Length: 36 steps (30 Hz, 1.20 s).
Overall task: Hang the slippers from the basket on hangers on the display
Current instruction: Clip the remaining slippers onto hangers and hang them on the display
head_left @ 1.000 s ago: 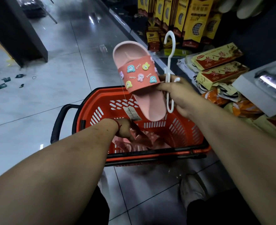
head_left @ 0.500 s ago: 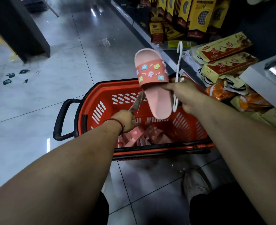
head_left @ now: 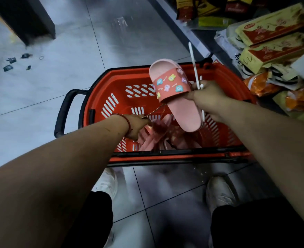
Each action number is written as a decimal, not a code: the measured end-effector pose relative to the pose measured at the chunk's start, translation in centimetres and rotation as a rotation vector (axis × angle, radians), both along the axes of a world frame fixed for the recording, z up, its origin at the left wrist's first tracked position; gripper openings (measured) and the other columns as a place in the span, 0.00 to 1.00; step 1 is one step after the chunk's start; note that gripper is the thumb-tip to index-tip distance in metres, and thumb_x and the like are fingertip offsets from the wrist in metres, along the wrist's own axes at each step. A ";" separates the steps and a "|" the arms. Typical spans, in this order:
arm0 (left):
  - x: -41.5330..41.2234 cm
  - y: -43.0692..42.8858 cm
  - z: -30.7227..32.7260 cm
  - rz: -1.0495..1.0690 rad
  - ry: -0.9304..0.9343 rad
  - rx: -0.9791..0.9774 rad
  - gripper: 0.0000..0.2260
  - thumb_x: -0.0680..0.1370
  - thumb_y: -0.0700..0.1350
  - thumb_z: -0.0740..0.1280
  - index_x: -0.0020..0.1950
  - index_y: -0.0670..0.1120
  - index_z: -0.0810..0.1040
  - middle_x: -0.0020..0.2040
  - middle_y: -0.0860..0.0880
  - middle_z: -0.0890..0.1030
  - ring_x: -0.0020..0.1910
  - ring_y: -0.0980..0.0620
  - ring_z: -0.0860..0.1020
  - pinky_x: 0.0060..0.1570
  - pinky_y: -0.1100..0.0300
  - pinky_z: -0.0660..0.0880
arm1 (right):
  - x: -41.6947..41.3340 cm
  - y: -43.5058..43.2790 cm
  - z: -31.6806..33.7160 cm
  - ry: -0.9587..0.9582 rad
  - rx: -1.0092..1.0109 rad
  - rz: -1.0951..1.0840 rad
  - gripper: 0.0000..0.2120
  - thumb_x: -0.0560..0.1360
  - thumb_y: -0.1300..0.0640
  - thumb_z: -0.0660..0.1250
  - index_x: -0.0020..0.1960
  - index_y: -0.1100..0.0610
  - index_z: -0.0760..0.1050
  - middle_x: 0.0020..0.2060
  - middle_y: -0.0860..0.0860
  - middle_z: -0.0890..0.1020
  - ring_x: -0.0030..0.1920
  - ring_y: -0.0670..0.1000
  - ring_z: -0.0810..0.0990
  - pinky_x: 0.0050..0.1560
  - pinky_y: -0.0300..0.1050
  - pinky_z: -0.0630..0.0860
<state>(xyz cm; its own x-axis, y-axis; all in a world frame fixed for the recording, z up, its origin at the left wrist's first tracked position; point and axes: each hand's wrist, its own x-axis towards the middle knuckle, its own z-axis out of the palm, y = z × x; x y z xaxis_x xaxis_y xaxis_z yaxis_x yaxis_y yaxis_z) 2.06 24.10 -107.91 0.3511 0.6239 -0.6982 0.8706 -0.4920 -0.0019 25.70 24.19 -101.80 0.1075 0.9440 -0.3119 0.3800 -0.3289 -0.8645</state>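
Our right hand (head_left: 206,99) has come down over the last second. It is clamped on the pink slipper (head_left: 176,93) at the side of its strap, and the white hanger (head_left: 195,68) is trapped against the slipper in the same grip. A moment ago the pair was held above the far rim of the red basket (head_left: 129,73). Now it hangs over the basket's right half, toe end pointing away from us, with the hanger's hook slanting up past the far rim.

Our left hand (head_left: 137,125) has let the price tag go and dropped lower into the basket, among the other pink slippers (head_left: 158,138) heaped on its floor. A thin thread (head_left: 154,110) runs from the held slipper down to this hand. The fingers are buried in the blurred pile, so we cannot tell whether they are clamped on anything.

We take this to mean the left hand is fishing for the matching slipper. The slipper is not yet on the hanger, and nothing from this pair has reached the display. The thread looks taut enough to snag if the hands move apart.
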 end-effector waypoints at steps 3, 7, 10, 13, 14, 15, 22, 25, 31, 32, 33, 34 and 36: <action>0.2 1.0 -1.5 -0.124 0.084 0.099 0.44 0.76 0.43 0.71 0.83 0.51 0.45 0.78 0.41 0.62 0.71 0.41 0.70 0.66 0.48 0.73 | -0.3 0.3 -0.3 -0.010 0.024 0.004 0.09 0.72 0.63 0.73 0.40 0.52 0.77 0.37 0.47 0.81 0.40 0.50 0.81 0.43 0.43 0.79; 1.8 1.5 -2.9 -0.204 0.075 0.137 0.45 0.77 0.46 0.73 0.83 0.49 0.45 0.78 0.39 0.64 0.68 0.39 0.73 0.64 0.47 0.74 | -0.5 1.0 -1.0 -0.063 0.047 -0.022 0.07 0.73 0.61 0.74 0.47 0.53 0.77 0.44 0.51 0.83 0.43 0.50 0.81 0.41 0.40 0.74; 3.6 1.8 -4.9 -0.230 0.011 0.130 0.39 0.77 0.51 0.73 0.81 0.47 0.55 0.72 0.38 0.71 0.68 0.39 0.74 0.64 0.49 0.74 | -0.3 1.8 -1.7 -0.129 0.025 -0.044 0.08 0.72 0.59 0.74 0.48 0.52 0.77 0.53 0.54 0.84 0.52 0.56 0.83 0.52 0.48 0.80; 5.8 2.0 -6.6 -0.218 -0.035 0.084 0.32 0.77 0.55 0.71 0.77 0.45 0.66 0.69 0.40 0.74 0.66 0.40 0.75 0.64 0.51 0.73 | 0.5 2.3 -2.4 -0.196 -0.018 -0.059 0.08 0.71 0.58 0.74 0.44 0.51 0.75 0.51 0.54 0.84 0.53 0.57 0.83 0.56 0.52 0.81; 6.5 2.1 -7.4 -0.245 -0.028 0.074 0.28 0.77 0.56 0.70 0.74 0.46 0.71 0.68 0.41 0.76 0.64 0.41 0.76 0.65 0.52 0.73 | 0.8 2.4 -2.6 -0.210 -0.031 -0.055 0.08 0.71 0.58 0.74 0.43 0.51 0.75 0.50 0.53 0.84 0.52 0.56 0.83 0.55 0.51 0.81; 7.1 2.1 -7.7 -0.260 -0.001 0.062 0.26 0.77 0.57 0.69 0.72 0.47 0.73 0.67 0.41 0.77 0.64 0.41 0.76 0.66 0.52 0.72 | 1.2 2.3 -2.7 -0.220 -0.046 -0.045 0.08 0.71 0.57 0.74 0.43 0.51 0.76 0.49 0.52 0.84 0.51 0.55 0.83 0.53 0.48 0.80; 7.8 2.8 -7.9 -0.205 0.055 0.112 0.24 0.79 0.45 0.68 0.74 0.44 0.70 0.71 0.42 0.74 0.67 0.40 0.75 0.61 0.51 0.75 | 3.7 1.4 -2.8 -0.259 -0.074 0.023 0.07 0.73 0.59 0.75 0.49 0.54 0.79 0.43 0.51 0.82 0.48 0.55 0.82 0.46 0.44 0.76; 5.1 2.8 -6.7 -0.094 0.020 0.149 0.30 0.74 0.49 0.75 0.73 0.45 0.70 0.68 0.44 0.76 0.61 0.42 0.79 0.60 0.51 0.77 | 5.0 1.0 -2.7 -0.280 -0.085 0.027 0.08 0.72 0.58 0.76 0.49 0.55 0.79 0.45 0.51 0.83 0.48 0.54 0.82 0.50 0.46 0.78; 0.1 1.1 0.3 0.007 0.006 0.309 0.34 0.71 0.55 0.75 0.71 0.43 0.67 0.68 0.41 0.71 0.60 0.39 0.78 0.52 0.48 0.78 | 5.6 -1.0 -1.9 -0.327 -0.072 0.143 0.08 0.71 0.58 0.75 0.49 0.55 0.81 0.44 0.53 0.85 0.47 0.56 0.84 0.55 0.54 0.82; -0.6 0.6 2.1 0.026 -0.007 0.346 0.33 0.71 0.54 0.75 0.70 0.43 0.67 0.67 0.41 0.71 0.59 0.39 0.78 0.50 0.48 0.78 | 5.2 -1.3 -1.4 -0.334 -0.062 0.161 0.08 0.71 0.59 0.75 0.50 0.56 0.81 0.44 0.53 0.85 0.47 0.56 0.84 0.54 0.53 0.82; -1.2 0.0 4.0 0.040 -0.011 0.376 0.32 0.71 0.54 0.76 0.69 0.43 0.68 0.66 0.41 0.71 0.59 0.39 0.78 0.50 0.48 0.77 | 4.9 -1.8 -1.0 -0.340 -0.051 0.179 0.08 0.72 0.60 0.74 0.50 0.56 0.81 0.44 0.54 0.85 0.47 0.56 0.84 0.52 0.50 0.82; -1.8 -0.7 5.9 0.068 -0.023 0.403 0.32 0.70 0.53 0.76 0.68 0.43 0.67 0.65 0.41 0.71 0.59 0.38 0.78 0.49 0.48 0.76 | 4.4 -2.3 -0.5 -0.348 -0.035 0.193 0.07 0.72 0.61 0.74 0.49 0.56 0.81 0.44 0.54 0.84 0.46 0.55 0.83 0.50 0.47 0.81; -2.8 -2.0 9.4 0.130 -0.079 0.465 0.33 0.69 0.53 0.78 0.67 0.43 0.67 0.65 0.41 0.71 0.58 0.37 0.78 0.50 0.48 0.76 | 3.3 -3.0 0.4 -0.378 -0.004 0.214 0.06 0.72 0.62 0.74 0.47 0.54 0.79 0.43 0.54 0.83 0.45 0.55 0.82 0.45 0.42 0.76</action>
